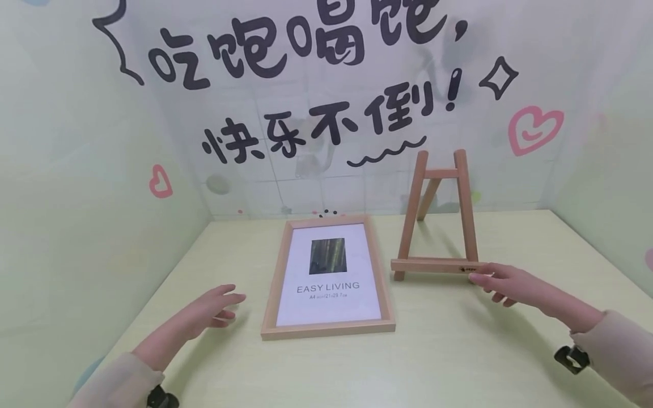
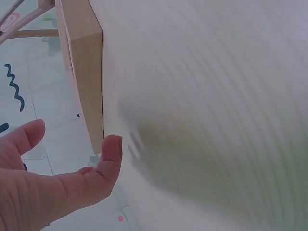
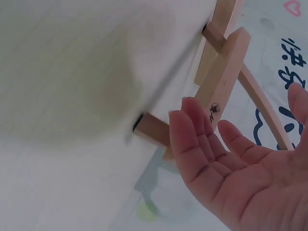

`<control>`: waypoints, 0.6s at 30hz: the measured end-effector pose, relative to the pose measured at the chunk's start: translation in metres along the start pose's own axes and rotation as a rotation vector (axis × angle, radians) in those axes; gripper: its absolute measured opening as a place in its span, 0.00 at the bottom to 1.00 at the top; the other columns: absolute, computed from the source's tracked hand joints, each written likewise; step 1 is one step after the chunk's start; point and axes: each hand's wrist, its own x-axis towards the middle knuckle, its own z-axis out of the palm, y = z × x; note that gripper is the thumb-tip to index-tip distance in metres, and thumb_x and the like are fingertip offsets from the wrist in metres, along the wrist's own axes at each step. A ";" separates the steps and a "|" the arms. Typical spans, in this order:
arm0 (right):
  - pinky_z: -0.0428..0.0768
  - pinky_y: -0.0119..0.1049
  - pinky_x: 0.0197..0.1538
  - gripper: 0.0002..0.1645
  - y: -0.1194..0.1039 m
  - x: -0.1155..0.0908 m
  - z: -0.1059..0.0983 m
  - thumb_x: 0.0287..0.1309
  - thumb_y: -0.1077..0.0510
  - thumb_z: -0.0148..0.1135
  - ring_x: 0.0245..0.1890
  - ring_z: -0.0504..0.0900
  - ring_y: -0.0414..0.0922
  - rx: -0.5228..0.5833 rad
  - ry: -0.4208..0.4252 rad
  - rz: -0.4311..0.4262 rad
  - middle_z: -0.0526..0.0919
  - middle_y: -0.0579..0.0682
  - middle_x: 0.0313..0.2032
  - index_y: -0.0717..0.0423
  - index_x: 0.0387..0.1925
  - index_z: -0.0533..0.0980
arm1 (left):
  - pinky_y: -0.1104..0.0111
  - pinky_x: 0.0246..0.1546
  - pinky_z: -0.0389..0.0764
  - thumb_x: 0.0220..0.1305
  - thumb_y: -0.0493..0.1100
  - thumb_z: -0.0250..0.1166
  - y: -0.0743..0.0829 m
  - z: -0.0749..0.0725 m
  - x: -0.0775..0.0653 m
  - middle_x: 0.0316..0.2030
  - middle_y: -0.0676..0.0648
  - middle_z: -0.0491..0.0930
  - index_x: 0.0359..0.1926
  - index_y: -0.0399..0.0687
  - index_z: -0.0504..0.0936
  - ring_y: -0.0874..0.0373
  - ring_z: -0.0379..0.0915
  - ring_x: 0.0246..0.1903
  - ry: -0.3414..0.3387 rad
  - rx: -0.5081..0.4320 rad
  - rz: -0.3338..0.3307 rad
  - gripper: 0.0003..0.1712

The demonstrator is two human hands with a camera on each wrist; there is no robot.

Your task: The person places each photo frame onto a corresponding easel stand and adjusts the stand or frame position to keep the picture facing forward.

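A light-wood picture frame (image 1: 272, 283) lies flat on the table, with a white "EASY LIVING" insert and a small dark picture in it. To its right stands a small wooden easel (image 1: 433, 265), upright on its legs with a ledge across the front. My left hand (image 1: 211, 309) hovers over the table left of the frame, fingers relaxed and holding nothing. My right hand (image 1: 515, 283) is at the right end of the easel's ledge, fingers loosely bent around nothing. In the right wrist view those fingers (image 3: 185, 144) overlap the ledge near its printed logo.
The pale table (image 1: 326, 368) is bounded by a back wall (image 1: 326, 192) covered with large black lettering, and by side walls to the left and right. The back of the easel comes close to the back wall. A dark band (image 1: 572, 360) shows at the right cuff.
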 end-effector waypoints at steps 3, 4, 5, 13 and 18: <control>0.79 0.39 0.39 0.37 -0.003 0.003 0.007 0.65 0.44 0.45 0.38 0.77 0.48 0.162 -0.056 -0.008 0.72 0.61 0.46 0.71 0.61 0.55 | 0.61 0.44 0.77 0.65 0.51 0.52 0.004 0.004 0.002 0.58 0.26 0.60 0.67 0.27 0.44 0.49 0.71 0.44 -0.016 -0.022 -0.001 0.43; 0.79 0.40 0.41 0.38 -0.004 0.004 0.010 0.66 0.44 0.44 0.39 0.77 0.48 0.211 -0.073 -0.010 0.72 0.63 0.47 0.72 0.62 0.53 | 0.61 0.43 0.77 0.65 0.50 0.52 0.004 0.006 0.001 0.58 0.26 0.61 0.67 0.27 0.44 0.49 0.71 0.44 -0.021 -0.029 -0.003 0.42; 0.79 0.40 0.43 0.40 -0.005 0.005 0.012 0.66 0.44 0.43 0.42 0.78 0.49 0.257 -0.089 -0.014 0.71 0.64 0.49 0.73 0.63 0.50 | 0.61 0.43 0.78 0.65 0.50 0.53 0.005 0.008 0.002 0.58 0.26 0.61 0.67 0.27 0.44 0.49 0.71 0.44 -0.027 -0.035 -0.005 0.42; 0.78 0.45 0.48 0.44 -0.022 0.014 0.032 0.67 0.43 0.40 0.49 0.77 0.55 0.472 -0.183 -0.046 0.68 0.71 0.55 0.76 0.65 0.43 | 0.62 0.41 0.78 0.64 0.48 0.54 0.010 0.018 0.003 0.57 0.25 0.61 0.66 0.26 0.45 0.49 0.71 0.42 -0.056 -0.087 -0.017 0.42; 0.78 0.45 0.49 0.45 -0.032 0.022 0.046 0.66 0.41 0.40 0.50 0.77 0.55 0.540 -0.207 -0.032 0.67 0.71 0.56 0.76 0.64 0.44 | 0.63 0.39 0.77 0.63 0.45 0.54 0.014 0.024 0.003 0.57 0.26 0.61 0.65 0.25 0.43 0.50 0.72 0.39 -0.073 -0.143 -0.028 0.41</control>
